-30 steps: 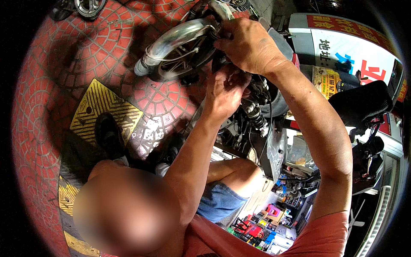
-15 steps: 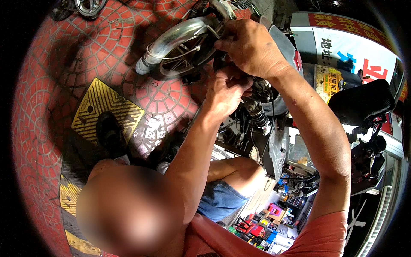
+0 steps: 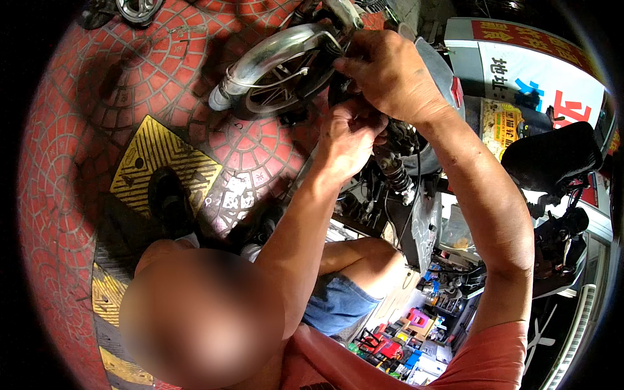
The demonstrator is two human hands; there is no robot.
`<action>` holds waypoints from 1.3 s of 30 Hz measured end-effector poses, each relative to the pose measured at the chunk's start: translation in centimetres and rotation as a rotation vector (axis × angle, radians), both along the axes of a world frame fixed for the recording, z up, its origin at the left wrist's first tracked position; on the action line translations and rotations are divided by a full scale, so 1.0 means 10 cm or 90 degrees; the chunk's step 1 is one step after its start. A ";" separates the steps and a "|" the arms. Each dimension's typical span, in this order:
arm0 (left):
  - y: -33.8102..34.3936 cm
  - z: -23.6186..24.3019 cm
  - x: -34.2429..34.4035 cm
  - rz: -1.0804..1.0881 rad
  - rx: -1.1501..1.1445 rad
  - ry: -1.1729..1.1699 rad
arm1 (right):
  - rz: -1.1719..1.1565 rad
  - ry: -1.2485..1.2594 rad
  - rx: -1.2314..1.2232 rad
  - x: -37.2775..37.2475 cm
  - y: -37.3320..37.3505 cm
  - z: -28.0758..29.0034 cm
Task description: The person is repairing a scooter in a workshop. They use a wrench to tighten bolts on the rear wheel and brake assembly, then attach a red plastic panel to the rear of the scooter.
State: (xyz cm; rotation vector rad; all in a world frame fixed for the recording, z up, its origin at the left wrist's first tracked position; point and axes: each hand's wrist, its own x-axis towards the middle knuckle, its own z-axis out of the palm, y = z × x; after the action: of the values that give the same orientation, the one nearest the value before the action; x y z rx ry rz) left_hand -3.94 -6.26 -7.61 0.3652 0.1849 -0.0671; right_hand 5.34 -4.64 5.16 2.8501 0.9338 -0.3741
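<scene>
My right hand (image 3: pixel 396 75) is at the upper middle, over dark vehicle parts, with its thumb and fingers pinched together. Just below it and nearer to me, my left hand (image 3: pixel 351 133) has its fingers curled inward. What either hand grips is hidden or too small to make out. Close by the left hand is a coil-spring shock absorber (image 3: pixel 395 172) among dark, greasy parts. A spoked wheel (image 3: pixel 276 91) under a worn silver mudguard (image 3: pixel 266 58) stands beyond and to the left of my hands.
A yellow-and-black ridged ramp (image 3: pixel 162 162) lies on red patterned paving (image 3: pixel 84 175), beside my foot. A black padded seat or cushion (image 3: pixel 549 156) and a white sign board (image 3: pixel 539 78) stand at the right. Crowded shelves with tools and boxes (image 3: pixel 416 331) show at the lower right.
The whole view has shifted slightly. Both hands stay in nearly the same place with their fingers still closed.
</scene>
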 end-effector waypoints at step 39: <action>-0.07 0.30 -0.11 0.408 0.422 0.008 | -0.203 0.163 0.394 -0.28 -0.11 0.51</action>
State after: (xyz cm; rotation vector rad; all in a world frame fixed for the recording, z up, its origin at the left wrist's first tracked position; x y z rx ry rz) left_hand -5.07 -6.94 -4.65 0.9485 0.3290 0.6393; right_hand 2.50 -5.69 10.29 3.6078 0.7209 -0.5779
